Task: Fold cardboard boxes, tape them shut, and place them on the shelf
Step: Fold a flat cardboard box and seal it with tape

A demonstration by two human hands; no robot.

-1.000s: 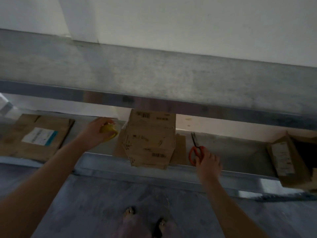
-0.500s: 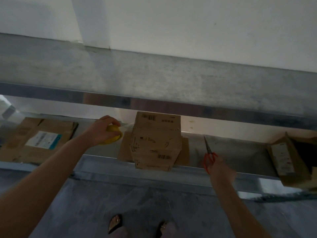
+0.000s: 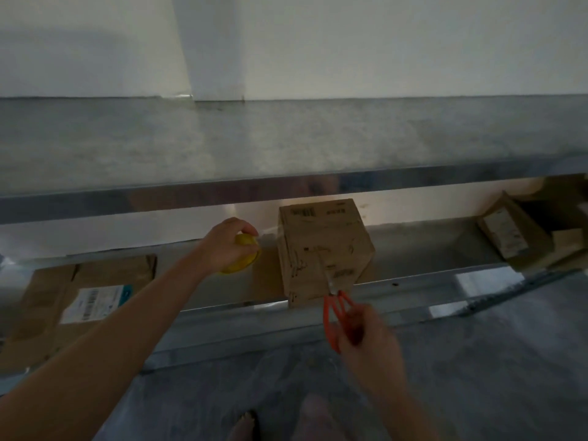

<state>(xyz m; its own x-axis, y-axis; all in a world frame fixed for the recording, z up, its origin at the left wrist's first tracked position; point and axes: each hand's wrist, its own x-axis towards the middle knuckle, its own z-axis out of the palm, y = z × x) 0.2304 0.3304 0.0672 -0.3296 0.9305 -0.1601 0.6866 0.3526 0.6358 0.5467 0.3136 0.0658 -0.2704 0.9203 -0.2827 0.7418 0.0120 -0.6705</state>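
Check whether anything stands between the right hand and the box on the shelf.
Nothing visible does. The right hand grips orange scissors whose blades overlap the front of the box; the left hand holds the tape roll beside it.

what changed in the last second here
The right hand picked the orange scissors up off the shelf and brought them leftward, blades now in front of the box. The left hand still grips the yellow tape roll beside the box, which stayed put.
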